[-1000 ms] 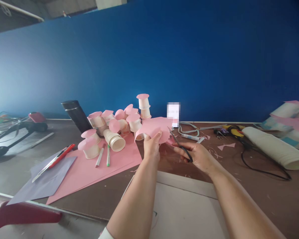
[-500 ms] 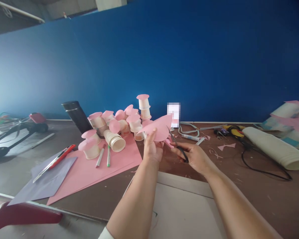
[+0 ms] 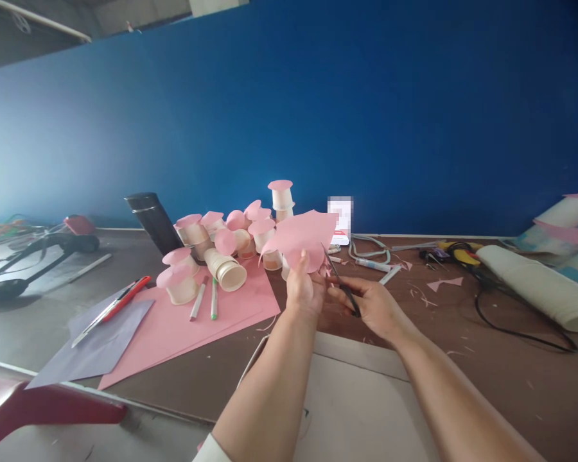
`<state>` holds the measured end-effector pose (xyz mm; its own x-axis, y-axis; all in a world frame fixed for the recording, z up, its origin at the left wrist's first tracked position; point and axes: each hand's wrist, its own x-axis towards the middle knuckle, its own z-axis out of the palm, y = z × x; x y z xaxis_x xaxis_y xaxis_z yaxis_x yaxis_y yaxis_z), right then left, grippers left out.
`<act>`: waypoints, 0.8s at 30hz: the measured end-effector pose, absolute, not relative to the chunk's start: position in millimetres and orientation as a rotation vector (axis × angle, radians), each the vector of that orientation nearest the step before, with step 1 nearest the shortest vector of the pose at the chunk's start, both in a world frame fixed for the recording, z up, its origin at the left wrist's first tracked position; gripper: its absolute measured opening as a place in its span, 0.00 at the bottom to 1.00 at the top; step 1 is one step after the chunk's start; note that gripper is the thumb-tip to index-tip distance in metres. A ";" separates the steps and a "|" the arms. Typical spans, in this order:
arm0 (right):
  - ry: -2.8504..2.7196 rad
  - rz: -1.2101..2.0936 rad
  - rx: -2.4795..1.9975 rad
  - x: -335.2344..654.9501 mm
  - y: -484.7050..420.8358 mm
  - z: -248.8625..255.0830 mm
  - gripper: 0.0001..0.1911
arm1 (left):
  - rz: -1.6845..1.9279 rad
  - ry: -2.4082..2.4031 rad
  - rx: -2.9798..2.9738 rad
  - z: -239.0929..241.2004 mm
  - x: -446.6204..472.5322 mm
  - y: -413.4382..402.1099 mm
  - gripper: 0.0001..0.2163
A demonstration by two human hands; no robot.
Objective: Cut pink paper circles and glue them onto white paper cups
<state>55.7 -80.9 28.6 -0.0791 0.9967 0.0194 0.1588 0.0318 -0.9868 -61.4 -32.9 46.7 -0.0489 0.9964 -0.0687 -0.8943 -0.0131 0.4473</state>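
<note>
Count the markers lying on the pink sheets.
2: a green-tipped marker and, just left of it, a dull pinkish-grey marker. The cups beside them could hide others.

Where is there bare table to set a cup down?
Bare brown tabletop shows between the pink sheets and the near edge; also right of the right forearm, below the long white cylinder, bar small scraps. It's crowded around the pink-topped cups and black flask.

Your left hand [image 3: 305, 290] now holds the paper [image 3: 301, 234] at a new angle. It looks broader than just before.
</note>
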 end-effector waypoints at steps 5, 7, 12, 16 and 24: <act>-1.389 1.182 -1.268 54.3 -83.3 33.7 0.31 | 1.540 0.480 0.300 45.1 -62.2 -31.2 0.03; -1.385 1.172 -1.276 54.3 -83.9 35.2 0.31 | 1.501 0.506 0.326 43.4 -62.8 -31.8 0.05; -1.408 1.128 -1.281 54.1 -84.8 39.3 0.29 | 1.421 0.534 0.416 40.5 -63.4 -34.5 0.09; -1.399 1.123 -1.281 53.8 -85.4 41.4 0.28 | 1.410 0.531 0.420 39.3 -61.7 -33.1 0.10; -1.414 1.112 -1.275 58.0 -83.7 37.1 0.28 | 1.410 0.508 0.430 34.2 -62.3 -28.3 0.09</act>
<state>58.0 -83.7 37.1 -0.0600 0.9968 0.0525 0.1840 0.0628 -0.9809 -62.3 -28.3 34.2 0.0871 0.9931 -0.0791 -0.8155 0.1167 0.5669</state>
